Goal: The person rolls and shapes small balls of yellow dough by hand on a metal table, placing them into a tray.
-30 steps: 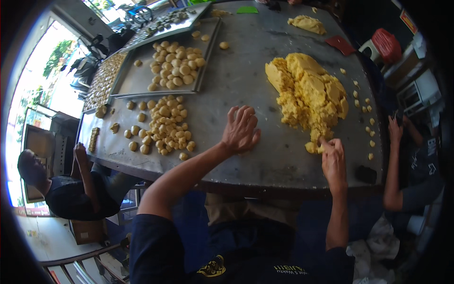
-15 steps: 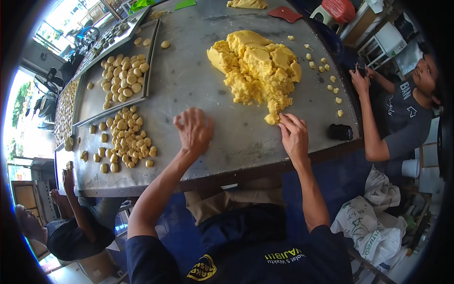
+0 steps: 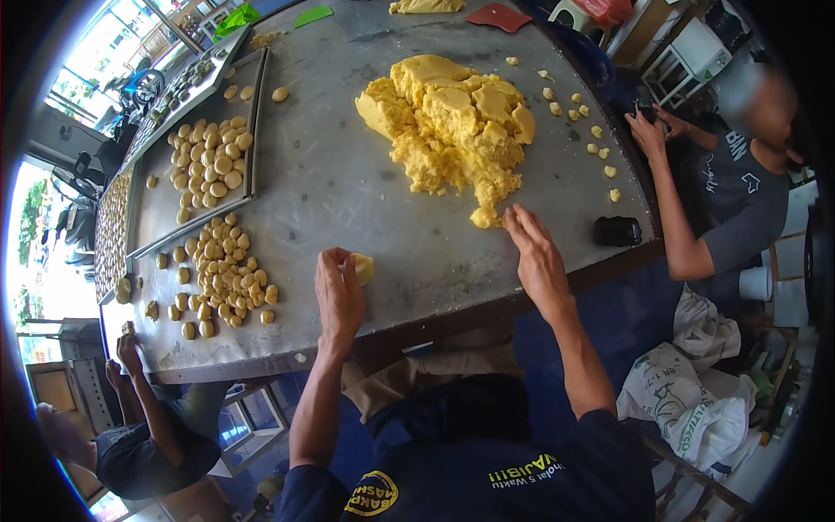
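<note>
The left hand (image 3: 337, 291) is curling around a small dough piece (image 3: 363, 267) while the open, empty right hand (image 3: 537, 257) is reaching toward the big dough mound (image 3: 452, 126) at one o'clock, many shaped balls (image 3: 228, 277) lying at nine o'clock, most dough remaining

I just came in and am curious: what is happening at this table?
A person shapes dough at a metal table. The left hand holds a small dough piece; the right hand reaches to the edge of the big dough pile. Finished balls lie at the left, more on a tray.
</note>
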`<state>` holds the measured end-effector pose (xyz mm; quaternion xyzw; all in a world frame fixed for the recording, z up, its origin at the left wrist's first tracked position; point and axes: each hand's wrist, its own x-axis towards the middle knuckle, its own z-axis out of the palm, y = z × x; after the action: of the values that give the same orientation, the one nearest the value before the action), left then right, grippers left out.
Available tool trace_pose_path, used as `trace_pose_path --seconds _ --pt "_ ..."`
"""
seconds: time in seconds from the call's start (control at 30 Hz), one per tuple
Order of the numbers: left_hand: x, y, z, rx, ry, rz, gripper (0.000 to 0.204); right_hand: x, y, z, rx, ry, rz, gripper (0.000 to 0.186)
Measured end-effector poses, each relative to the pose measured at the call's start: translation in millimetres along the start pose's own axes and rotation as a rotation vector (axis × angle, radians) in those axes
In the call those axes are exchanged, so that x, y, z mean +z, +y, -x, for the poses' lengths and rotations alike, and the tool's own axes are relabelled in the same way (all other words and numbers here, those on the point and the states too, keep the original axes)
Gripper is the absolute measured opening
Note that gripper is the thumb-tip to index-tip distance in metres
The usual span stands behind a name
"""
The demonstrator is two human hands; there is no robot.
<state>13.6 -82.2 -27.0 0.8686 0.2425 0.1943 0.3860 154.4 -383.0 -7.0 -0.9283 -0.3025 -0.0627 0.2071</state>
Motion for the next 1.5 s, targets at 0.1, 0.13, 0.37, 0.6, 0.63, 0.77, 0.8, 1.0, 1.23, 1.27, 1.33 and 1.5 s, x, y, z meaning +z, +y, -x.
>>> trace_pose_path --seconds 0.1,0.13,0.37,0.6,0.63,0.77,0.8,1.0,1.23,1.27,1.33,1.5 --pt "8.2 42.0 5.9 -0.119 0.014 0.205 0.023 -7.3 -0.8 15.4 0.003 -0.015 -0.031 0.049" --pt "14.7 41.1 6.0 -0.138 -0.011 0.305 0.025 -9.0 -4.3 13.9 0.031 -0.011 -0.075 0.048" --pt "66.3 78.7 23.7 -0.249 -0.178 0.794 0.036 0.5 -85.4 7.2 0.059 0.022 -0.707 0.044" --pt "39.0 78.6 -2.2 -0.216 -0.382 0.45 0.021 -1.6 -98.6 -9.8 -0.088 0.048 -0.603 0.042" --pt "30.9 80.6 -6.2 -0.192 -0.469 0.149 0.019 0.9 -101.7 -9.4 -0.124 0.032 -0.599 0.041" --pt "51.6 48.9 11.9 0.139 -0.181 0.143 0.017 6.1 -117.7 -11.3 -0.061 0.009 -0.696 0.029" --pt "51.3 49.3 15.1 0.052 -0.206 0.142 0.022 7.3 -116.5 -9.5 0.0 -0.018 -0.748 0.027" --pt "55.4 50.9 20.5 0.018 -0.206 0.19 0.034 20.5 -127.0 -3.3 -0.126 0.099 -0.578 0.018" --pt "48.0 52.0 18.9 0.07 -0.239 0.339 0.03 13.3 -106.9 -15.9 0.203 -0.053 -0.998 0.035" --pt "48.0 50.3 18.1 0.127 -0.248 0.358 0.03 19.4 -101.4 -16.9 0.189 -0.058 -0.978 0.036" --pt "49.4 48.0 17.8 0.22 -0.278 0.343 0.029 30.9 -95.7 -18.0 0.188 -0.104 -0.939 0.045" --pt "57.0 47.4 17.8 0.368 -0.287 0.275 0.018 18.7 -96.0 -24.5 0.016 -0.06 -0.685 0.042"
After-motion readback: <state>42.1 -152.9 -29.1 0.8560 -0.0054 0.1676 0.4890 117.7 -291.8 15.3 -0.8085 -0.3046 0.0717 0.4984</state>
